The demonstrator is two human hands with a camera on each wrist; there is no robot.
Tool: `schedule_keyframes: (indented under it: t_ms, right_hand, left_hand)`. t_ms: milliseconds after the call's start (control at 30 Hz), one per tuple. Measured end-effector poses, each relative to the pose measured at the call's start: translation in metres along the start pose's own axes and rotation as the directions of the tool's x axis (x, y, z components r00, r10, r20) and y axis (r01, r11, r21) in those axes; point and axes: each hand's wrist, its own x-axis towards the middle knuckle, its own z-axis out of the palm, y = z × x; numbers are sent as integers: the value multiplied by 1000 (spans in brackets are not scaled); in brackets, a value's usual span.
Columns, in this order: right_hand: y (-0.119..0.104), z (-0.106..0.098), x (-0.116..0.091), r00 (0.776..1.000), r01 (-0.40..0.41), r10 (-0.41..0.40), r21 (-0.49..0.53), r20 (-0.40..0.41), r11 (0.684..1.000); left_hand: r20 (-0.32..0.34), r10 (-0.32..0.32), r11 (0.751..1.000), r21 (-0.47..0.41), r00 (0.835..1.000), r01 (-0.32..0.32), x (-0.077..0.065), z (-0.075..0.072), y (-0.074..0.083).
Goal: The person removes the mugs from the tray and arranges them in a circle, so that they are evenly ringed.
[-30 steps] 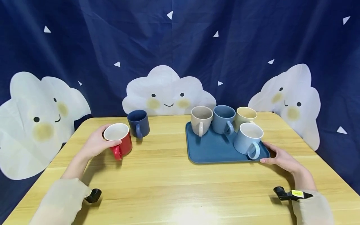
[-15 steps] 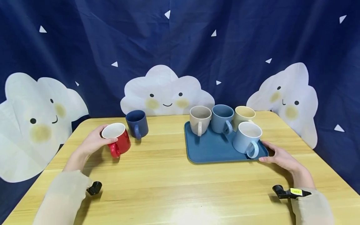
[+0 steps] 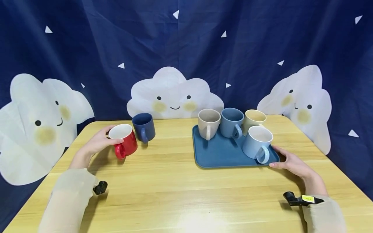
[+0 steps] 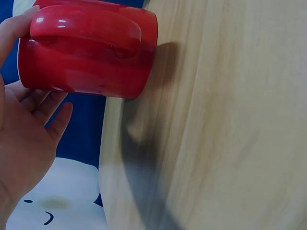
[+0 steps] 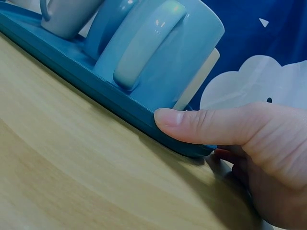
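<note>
My left hand (image 3: 97, 141) grips a glossy red mug (image 3: 130, 144) with a white inside at the left of the table. In the left wrist view the thumb lies at the rim near the red mug's handle (image 4: 86, 24), and the other fingers are on its far side, partly hidden. Just right of it stands a navy mug (image 3: 144, 127). At the right, my right hand (image 3: 291, 162) holds the near right corner of a blue tray (image 3: 220, 157). Its thumb (image 5: 192, 123) presses on the tray's rim, with the other fingers partly hidden behind the corner.
On the tray stand a beige mug (image 3: 208, 124), a grey-blue mug (image 3: 231, 123), a pale yellow mug (image 3: 253, 120) and a light blue mug (image 3: 256, 144) close to the right hand. Behind the wooden table (image 3: 169, 184) hangs a dark blue curtain (image 3: 145, 38) with cloud faces.
My left hand and forearm have shifted slightly away from me with the red mug, whose handle has swung a little leftward. The right hand stays at the tray's corner.
</note>
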Motion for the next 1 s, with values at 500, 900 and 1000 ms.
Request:
schedule_keyframes:
  t_ms: [500, 900, 1000]
  right_hand:
    - [-1, 0, 0, 1000, 5, -6, -38, -13, 999]
    - [-2, 1, 0, 1000, -5, 4, -42, -16, 999]
    - [-2, 1, 1, 1000, -3, 2, -29, -12, 1000]
  left_hand:
    - [-4, -28, 999, -20, 1000, 28, 7, 1, -1]
    - [-10, -20, 1000, -13, 1000, 20, 10, 3, 0]
    - [-17, -19, 1000, -12, 1000, 19, 9, 4, -1]
